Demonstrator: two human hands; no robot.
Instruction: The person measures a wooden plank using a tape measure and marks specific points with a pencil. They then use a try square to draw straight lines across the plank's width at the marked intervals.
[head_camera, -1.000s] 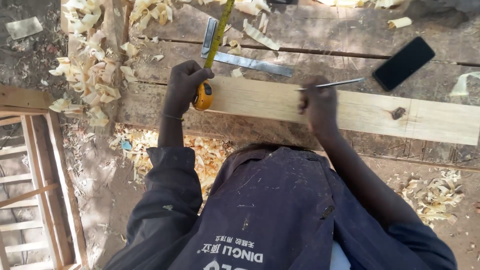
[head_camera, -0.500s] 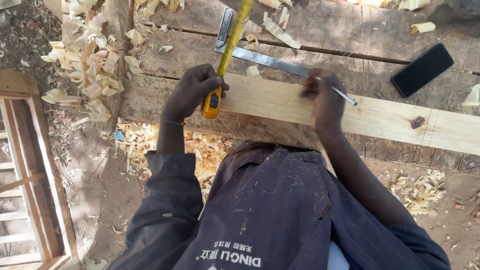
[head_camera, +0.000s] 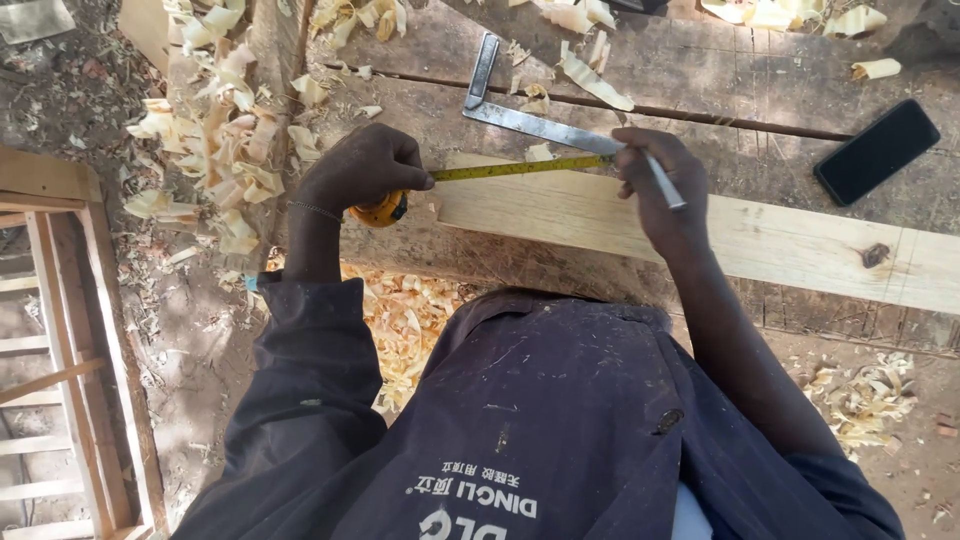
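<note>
My left hand (head_camera: 362, 170) grips a yellow tape measure case (head_camera: 383, 210) at the left end of a pale wooden plank (head_camera: 800, 245). The yellow tape blade (head_camera: 510, 169) runs right along the plank's far edge to my right hand (head_camera: 662, 190). That hand pins the blade's end down and holds a thin pencil-like marker (head_camera: 664, 182). A metal try square (head_camera: 520, 115) lies on the workbench just beyond the plank.
A black phone (head_camera: 876, 151) lies on the worn wooden workbench (head_camera: 720, 90) at the right. Wood shavings (head_camera: 215, 140) litter the bench's left end and the ground (head_camera: 410, 320). A wooden frame (head_camera: 70, 340) stands at the left.
The tape blade pointed away across the bench before; it now lies sideways along the plank. My right hand has moved left onto the blade's end.
</note>
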